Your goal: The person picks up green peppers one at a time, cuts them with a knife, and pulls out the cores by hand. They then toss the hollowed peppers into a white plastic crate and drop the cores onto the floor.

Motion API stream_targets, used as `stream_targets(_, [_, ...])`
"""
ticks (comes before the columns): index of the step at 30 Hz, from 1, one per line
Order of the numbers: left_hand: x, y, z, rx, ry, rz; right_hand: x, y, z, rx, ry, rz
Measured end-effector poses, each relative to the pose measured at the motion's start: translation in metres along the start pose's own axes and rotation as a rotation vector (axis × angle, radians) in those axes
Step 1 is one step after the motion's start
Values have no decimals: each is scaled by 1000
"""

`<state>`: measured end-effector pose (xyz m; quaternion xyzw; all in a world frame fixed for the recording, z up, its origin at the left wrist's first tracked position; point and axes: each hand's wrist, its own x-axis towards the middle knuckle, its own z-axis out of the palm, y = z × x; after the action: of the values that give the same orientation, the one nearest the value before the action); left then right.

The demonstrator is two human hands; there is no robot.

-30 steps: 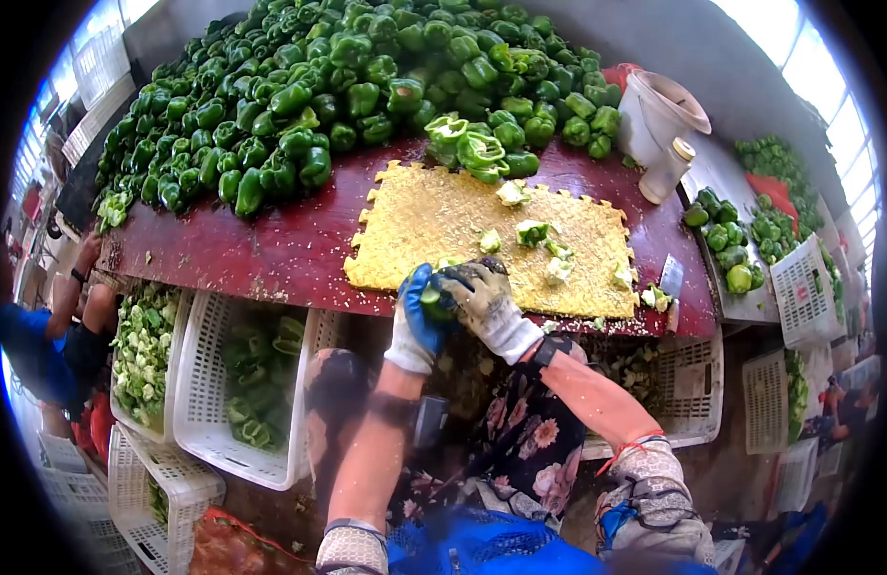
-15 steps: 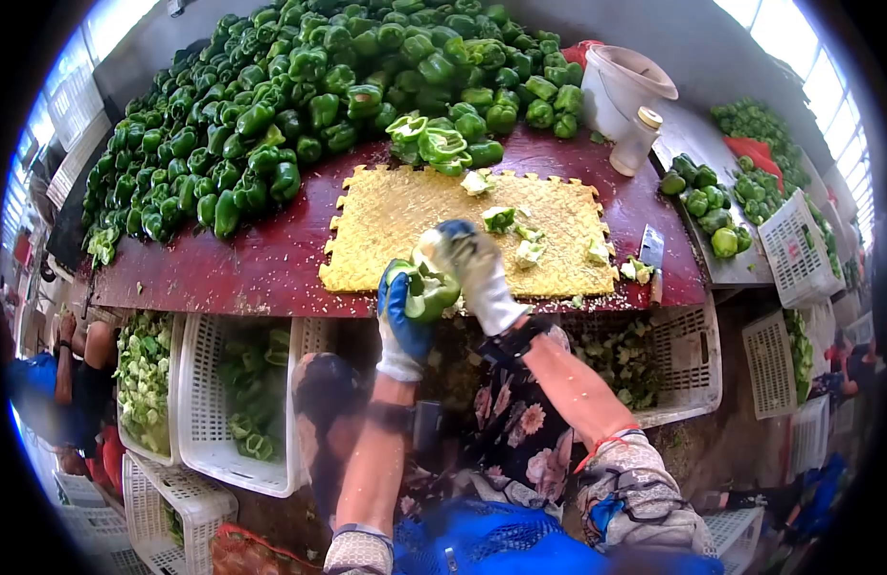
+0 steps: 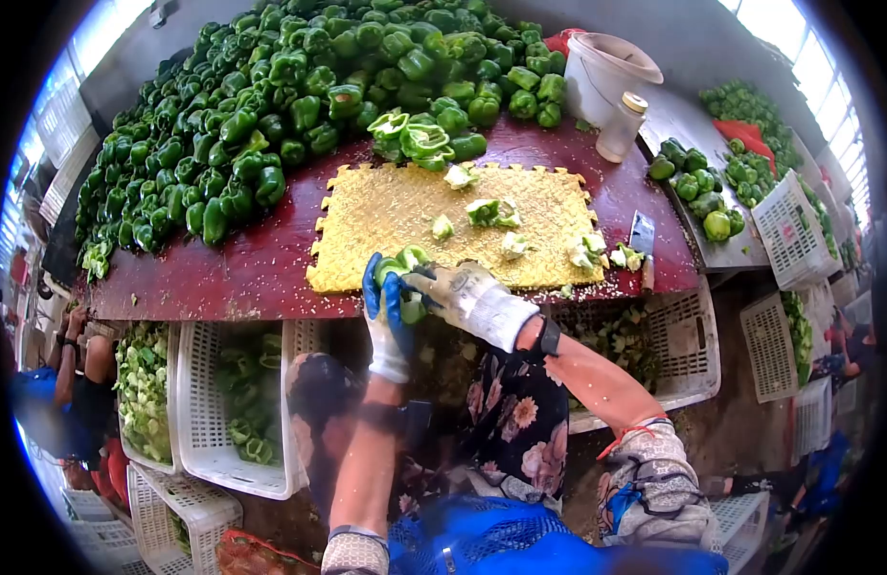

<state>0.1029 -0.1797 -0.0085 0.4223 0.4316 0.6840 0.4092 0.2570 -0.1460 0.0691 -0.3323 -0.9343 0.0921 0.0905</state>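
Observation:
In the head view, my left hand (image 3: pixel 390 321), in a white glove with blue fingers, is closed around a green bell pepper (image 3: pixel 401 261) at the table's front edge. The pepper looks cut open, with pale inner flesh showing. My right hand (image 3: pixel 467 299), in a whitish, dirty glove, grips the pepper's right side with its fingertips. Just beyond both hands lies a yellow foam mat (image 3: pixel 367 216) strewn with seeds. Several pale pepper cores rest on it, among them one core (image 3: pixel 443 227) close to my hands and another core (image 3: pixel 513 245) farther right.
A large heap of green bell peppers (image 3: pixel 271 115) covers the back of the red table (image 3: pixel 214 278). A knife (image 3: pixel 643 235) lies right of the mat, near a capped jar (image 3: pixel 621 129) and white bucket (image 3: pixel 606 81). Below stand a left crate (image 3: pixel 206 402) and right crate (image 3: pixel 681 345).
My right hand has come down from above the mat to the pepper. A pale core now shows on the mat where that hand was. My left hand still holds the pepper.

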Motion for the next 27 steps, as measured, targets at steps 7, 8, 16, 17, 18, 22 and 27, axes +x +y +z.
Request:
stream_targets(7, [-7,-7,-4,167,15,18,0,7,34,34,28,23])
stream_targets(8, [-9,-12,-6,169,22,22,4,12,42,70,72,-27])
stream_targets(16, [-16,-52,-35,613,-52,411,8,3,29,49,93,-16])
stream_targets(17, [-15,-57,-36,376,-86,249,8,3,18,-56,46,136])
stream_targets(18, [-14,-66,-38,105,-81,87,9,0,2,-167,-18,283])
stream_targets(22, [-9,-29,-25,-527,-33,-240,-6,25,-21,-103,178,426])
stream_targets(27, [-6,31,3,-826,-101,-450,3,-26,-13,-203,-313,161])
